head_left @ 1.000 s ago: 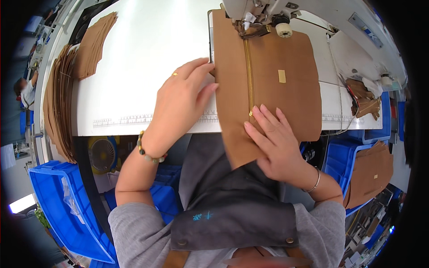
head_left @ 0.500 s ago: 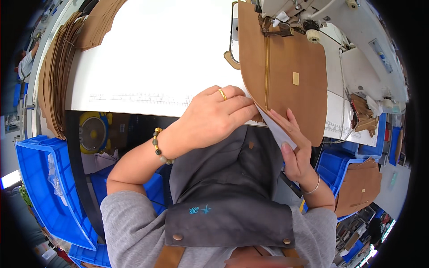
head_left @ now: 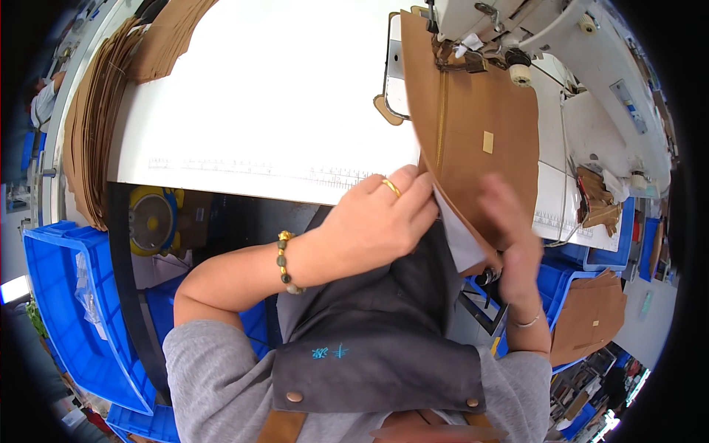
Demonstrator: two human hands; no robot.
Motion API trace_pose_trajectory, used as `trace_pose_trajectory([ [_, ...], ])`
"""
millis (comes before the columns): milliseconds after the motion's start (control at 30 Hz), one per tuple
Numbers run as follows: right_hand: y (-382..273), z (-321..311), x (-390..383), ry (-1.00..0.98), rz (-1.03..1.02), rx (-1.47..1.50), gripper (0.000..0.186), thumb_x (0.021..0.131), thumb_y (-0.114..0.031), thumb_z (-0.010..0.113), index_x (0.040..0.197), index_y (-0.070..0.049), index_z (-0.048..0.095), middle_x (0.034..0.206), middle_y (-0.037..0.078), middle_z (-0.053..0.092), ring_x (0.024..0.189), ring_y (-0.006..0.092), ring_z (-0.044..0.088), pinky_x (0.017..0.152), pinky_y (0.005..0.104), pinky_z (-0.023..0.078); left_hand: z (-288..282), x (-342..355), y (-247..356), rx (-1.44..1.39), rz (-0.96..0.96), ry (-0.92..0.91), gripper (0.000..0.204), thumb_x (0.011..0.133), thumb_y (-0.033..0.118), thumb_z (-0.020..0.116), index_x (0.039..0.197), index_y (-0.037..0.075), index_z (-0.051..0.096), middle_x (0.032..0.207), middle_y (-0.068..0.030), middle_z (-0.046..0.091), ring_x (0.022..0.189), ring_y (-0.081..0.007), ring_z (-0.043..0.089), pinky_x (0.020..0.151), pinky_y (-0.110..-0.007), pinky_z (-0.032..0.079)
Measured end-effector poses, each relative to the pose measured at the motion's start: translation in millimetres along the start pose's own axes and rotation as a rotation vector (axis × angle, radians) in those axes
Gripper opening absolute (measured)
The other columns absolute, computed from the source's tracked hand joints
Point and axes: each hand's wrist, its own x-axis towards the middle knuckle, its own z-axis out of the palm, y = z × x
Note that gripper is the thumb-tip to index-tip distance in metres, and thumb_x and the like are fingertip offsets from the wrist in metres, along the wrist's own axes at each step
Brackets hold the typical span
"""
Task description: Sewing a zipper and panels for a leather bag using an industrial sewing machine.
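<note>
A brown leather-like panel (head_left: 491, 107) with a gold zipper (head_left: 442, 125) lies under the head of a sewing machine (head_left: 509, 44). Its near edge curls up over the table edge and shows a pale underside. My left hand (head_left: 388, 214), wearing a ring and a beaded bracelet, pinches the panel's left edge between thumb and fingers. Blurred by motion, my right hand (head_left: 513, 240) is beside the panel's near right part; its fingers look stretched out, and whether it touches the panel is unclear. A small beige patch (head_left: 488, 142) sits on the panel.
Stacked brown panels (head_left: 92, 125) stand at the table's left end, beside a blue crate (head_left: 81, 310). At right, another blue crate (head_left: 550, 284) bears more brown panels (head_left: 591, 317). Brown scraps (head_left: 598, 196) lie on the white worktable (head_left: 258, 96). Far left, another person (head_left: 46, 96) is partly visible.
The panel's near edge has shifted toward me and lifts more. My left hand has moved right and nearer, still pinching the edge. My right hand has come off the panel's curled corner and moved right.
</note>
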Motion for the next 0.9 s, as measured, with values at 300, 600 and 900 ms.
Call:
trace_pose_trajectory([
  [300,53.3,-97.3,-4.4,0.215,0.586,0.910,0.042,0.107,-0.017,0.052,0.141,0.009,0.057,0.117,0.018,0.069,0.066,0.0082,0.058,0.055,0.0190,0.046,1.9,4.5,19.9,0.281,0.032,-0.191,0.036,0.082,0.012,0.064,0.113,-0.005,0.069,0.119,-0.0201,0.072,0.112,-0.0283,0.069,0.073,-0.031,0.053],
  [600,49.8,-67.1,16.9,0.709,0.587,0.406,0.036,0.104,-0.007,0.051,0.137,0.007,0.056,0.098,0.011,0.072,0.057,0.0098,0.058,0.049,0.0213,0.046,6.5,5.3,16.0,0.216,0.023,-0.039,0.008,0.086,0.008,0.069,0.086,0.001,0.065,0.093,-0.0164,0.074,0.095,-0.0266,0.069,0.066,-0.032,0.051],
  [900,53.5,-94.8,5.3,-0.054,0.656,0.903,0.041,0.100,-0.005,0.055,0.138,0.011,0.056,0.076,0.009,0.069,0.059,0.0100,0.061,0.051,0.0186,0.046,8.0,2.0,14.1,0.199,0.022,-0.026,0.009,0.087,0.008,0.068,0.089,-0.001,0.066,0.089,-0.0153,0.072,0.097,-0.0272,0.069,0.065,-0.031,0.052],
])
